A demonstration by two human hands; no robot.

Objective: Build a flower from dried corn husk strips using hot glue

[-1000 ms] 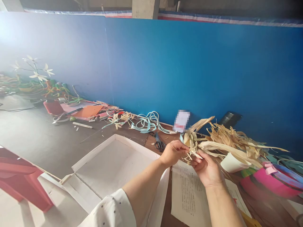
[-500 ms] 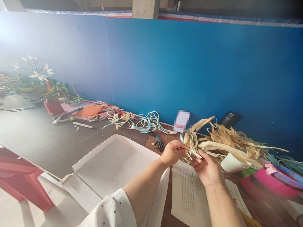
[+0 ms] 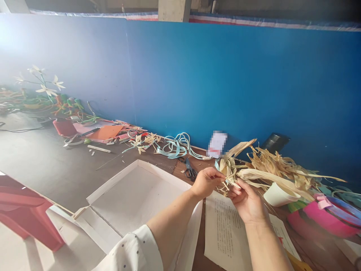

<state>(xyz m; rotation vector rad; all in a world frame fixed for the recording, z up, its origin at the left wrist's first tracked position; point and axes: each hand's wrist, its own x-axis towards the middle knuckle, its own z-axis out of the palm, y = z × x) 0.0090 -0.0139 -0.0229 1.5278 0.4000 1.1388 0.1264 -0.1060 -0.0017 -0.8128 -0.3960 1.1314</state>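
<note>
Pinched narrowly between the fingertips of the left hand (image 3: 207, 182) and the right hand (image 3: 246, 199) is a small bunch of pale husk strips (image 3: 233, 183), which looks light, papery and easily split — probably safest gripped at its bunched middle, not the thin tips. Just beyond the fingers sprawls a dry husk heap (image 3: 278, 165) (its loose ends could snag), with a white cup (image 3: 281, 194) to their right and scissors (image 3: 190, 171) to their left. Nearer the body, a printed sheet (image 3: 222, 233) lies flat — easier room for moving than leftward, where a white tray (image 3: 132, 192) has raised edges.
</note>
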